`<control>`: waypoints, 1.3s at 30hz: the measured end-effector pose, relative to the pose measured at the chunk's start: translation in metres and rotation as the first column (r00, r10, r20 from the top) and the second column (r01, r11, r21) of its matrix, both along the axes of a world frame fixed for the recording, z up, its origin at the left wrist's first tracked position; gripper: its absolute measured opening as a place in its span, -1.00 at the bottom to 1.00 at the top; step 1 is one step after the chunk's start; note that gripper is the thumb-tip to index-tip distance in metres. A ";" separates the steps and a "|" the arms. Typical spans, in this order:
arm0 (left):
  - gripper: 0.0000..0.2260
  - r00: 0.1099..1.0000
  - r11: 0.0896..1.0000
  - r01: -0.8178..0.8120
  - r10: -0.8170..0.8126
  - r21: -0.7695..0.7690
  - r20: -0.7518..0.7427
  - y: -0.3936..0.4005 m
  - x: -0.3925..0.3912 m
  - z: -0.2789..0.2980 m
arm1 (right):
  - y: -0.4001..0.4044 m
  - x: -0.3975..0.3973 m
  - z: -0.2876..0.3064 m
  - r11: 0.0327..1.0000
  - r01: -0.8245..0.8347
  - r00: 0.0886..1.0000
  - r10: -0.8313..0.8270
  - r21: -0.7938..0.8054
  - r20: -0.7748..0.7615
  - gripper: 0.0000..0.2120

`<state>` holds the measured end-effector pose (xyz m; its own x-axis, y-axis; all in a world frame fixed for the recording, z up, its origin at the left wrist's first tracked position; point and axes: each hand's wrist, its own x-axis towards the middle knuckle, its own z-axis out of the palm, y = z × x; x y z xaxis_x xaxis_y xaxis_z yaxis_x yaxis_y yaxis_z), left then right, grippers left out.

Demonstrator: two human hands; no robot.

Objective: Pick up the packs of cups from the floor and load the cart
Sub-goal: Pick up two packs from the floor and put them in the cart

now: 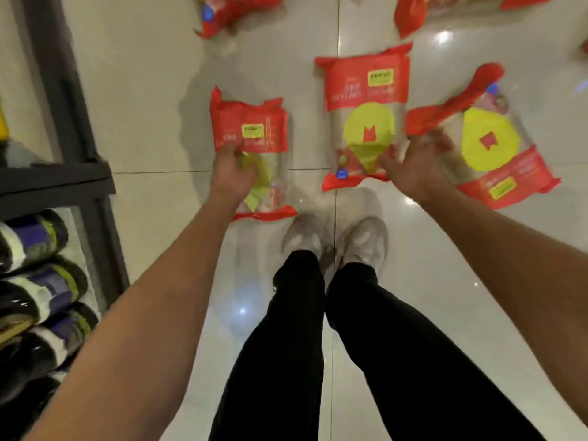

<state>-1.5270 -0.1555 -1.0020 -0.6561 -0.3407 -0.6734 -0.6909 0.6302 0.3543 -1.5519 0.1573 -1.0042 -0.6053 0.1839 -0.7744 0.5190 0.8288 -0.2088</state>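
Note:
Three red and clear packs of cups with yellow labels lie on the pale tiled floor in front of my feet. My left hand (234,173) reaches down onto the left pack (251,135), its fingers over the pack's middle; blur hides whether they grip. My right hand (413,163) is spread open between the middle pack (366,100) and the right pack (496,144), its fingers near both. No cart is in view.
A dark metal shelf frame (66,128) stands at the left, with rolled black and purple goods (41,281) stacked below. More red packs (229,11) lie farther off at the top, another pack (423,11) at top right. My shoes (334,240) stand just behind the packs.

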 end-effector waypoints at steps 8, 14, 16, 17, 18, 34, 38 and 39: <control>-0.11 0.954 0.952 -0.300 0.300 0.061 0.015 -0.039 0.034 -0.051 | 0.018 0.007 -0.090 0.896 0.335 0.934 -0.357 -0.293 -0.021 -0.26; -0.72 0.878 0.845 -0.474 0.432 0.246 0.207 -0.046 0.042 -0.065 | 0.006 -0.004 -0.068 0.844 0.386 0.909 -0.416 -0.372 -0.002 -0.23; -0.79 0.866 0.820 -0.495 0.436 0.288 0.246 -0.046 0.042 -0.066 | 0.002 -0.006 -0.064 0.848 0.382 0.915 -0.403 -0.367 0.022 -0.31; -0.75 0.862 0.810 -0.501 0.438 0.305 0.255 -0.045 0.043 -0.066 | 0.000 -0.006 -0.062 0.847 0.381 0.915 -0.403 -0.372 0.021 -0.33; -0.69 0.855 0.798 -0.515 0.454 0.314 0.250 -0.044 0.044 -0.065 | -0.001 -0.006 -0.061 0.836 0.383 0.912 -0.411 -0.394 0.016 -0.34; -0.42 0.851 0.771 -0.525 0.462 0.360 0.252 -0.029 0.018 0.104 | 0.004 0.029 0.090 0.773 0.488 0.835 -0.548 -0.405 -0.039 -0.41; -0.39 0.895 0.798 -0.446 0.403 0.406 0.192 -0.021 0.002 0.172 | 0.012 0.044 0.164 0.699 0.544 0.770 -0.636 -0.464 -0.055 -0.53; -0.37 0.905 0.804 -0.425 0.388 0.415 0.175 -0.019 -0.002 0.189 | 0.013 0.048 0.182 0.679 0.559 0.751 -0.658 -0.475 -0.058 -0.55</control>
<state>-1.5294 -0.1744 -0.8127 -0.4624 -0.2249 -0.8577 -0.8860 0.0794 0.4568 -1.5038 0.1705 -0.8220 -0.6246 0.2724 -0.7319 0.7791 0.1538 -0.6077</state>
